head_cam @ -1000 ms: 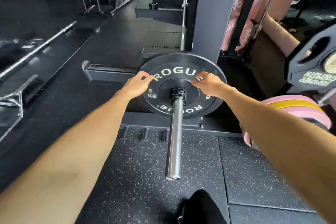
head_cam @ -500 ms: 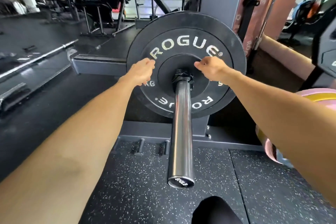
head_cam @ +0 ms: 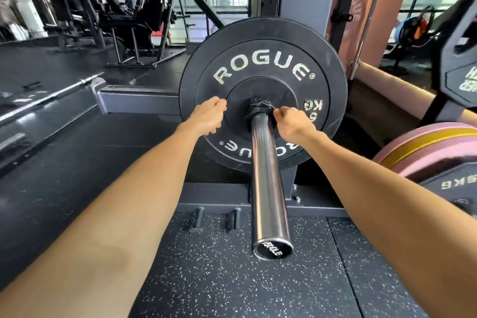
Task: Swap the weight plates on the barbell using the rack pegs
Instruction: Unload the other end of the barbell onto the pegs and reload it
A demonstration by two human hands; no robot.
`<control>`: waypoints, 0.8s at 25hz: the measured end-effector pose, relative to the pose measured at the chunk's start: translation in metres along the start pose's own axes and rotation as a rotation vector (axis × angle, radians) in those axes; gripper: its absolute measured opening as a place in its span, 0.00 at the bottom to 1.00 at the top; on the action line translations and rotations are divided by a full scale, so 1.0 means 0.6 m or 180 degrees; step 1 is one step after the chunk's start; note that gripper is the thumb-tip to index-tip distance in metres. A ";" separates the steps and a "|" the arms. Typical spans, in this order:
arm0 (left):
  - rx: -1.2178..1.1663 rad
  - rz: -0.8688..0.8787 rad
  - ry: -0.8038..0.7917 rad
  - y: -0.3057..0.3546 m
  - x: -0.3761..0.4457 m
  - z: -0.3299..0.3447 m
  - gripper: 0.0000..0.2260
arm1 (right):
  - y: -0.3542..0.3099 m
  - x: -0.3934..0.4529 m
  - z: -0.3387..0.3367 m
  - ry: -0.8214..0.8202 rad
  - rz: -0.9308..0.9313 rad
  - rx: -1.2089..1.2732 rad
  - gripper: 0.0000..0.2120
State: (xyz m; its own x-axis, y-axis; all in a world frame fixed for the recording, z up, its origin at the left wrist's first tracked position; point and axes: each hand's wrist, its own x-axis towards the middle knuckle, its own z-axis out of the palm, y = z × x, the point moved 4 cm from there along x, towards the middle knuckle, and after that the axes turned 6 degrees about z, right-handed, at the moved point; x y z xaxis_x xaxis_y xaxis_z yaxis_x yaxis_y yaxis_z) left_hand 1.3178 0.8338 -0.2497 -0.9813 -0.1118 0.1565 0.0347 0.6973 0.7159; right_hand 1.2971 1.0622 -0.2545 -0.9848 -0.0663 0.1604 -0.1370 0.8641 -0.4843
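Two hands meet the black round rubber plate (head_cam: pixel 260 59): right hand (head_cam: pixel 291 125) pinches the black collar (head_cam: pixel 259 108), left hand (head_cam: pixel 207 117) rests loose-fingered against the plate.

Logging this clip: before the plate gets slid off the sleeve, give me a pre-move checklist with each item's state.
1. Collar off: not ok, it sits against the plate.
2. Right hand on collar: ok, fingers pinch it.
3. Left hand steadying plate: ok, it rests on the face.
4. Sleeve bare toward its end: ok.
5. Collar unlocked: cannot tell.
6. Free rack peg: cannot tell.
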 end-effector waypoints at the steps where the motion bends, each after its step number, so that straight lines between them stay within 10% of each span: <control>1: -0.0006 0.0010 -0.0007 0.002 0.001 0.000 0.16 | 0.002 0.003 0.004 -0.0010 -0.0017 -0.0053 0.14; 20: -0.0562 -0.0150 -0.0392 0.009 0.044 0.052 0.16 | 0.009 0.048 -0.013 -0.0178 0.0331 0.0507 0.34</control>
State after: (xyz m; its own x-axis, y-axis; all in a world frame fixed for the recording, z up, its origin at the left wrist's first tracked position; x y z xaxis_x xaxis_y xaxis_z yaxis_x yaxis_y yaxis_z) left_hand 1.2860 0.8568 -0.2630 -0.9980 -0.0466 0.0435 0.0102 0.5573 0.8303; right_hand 1.2687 1.0686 -0.2456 -0.9983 -0.0122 0.0565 -0.0450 0.7781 -0.6265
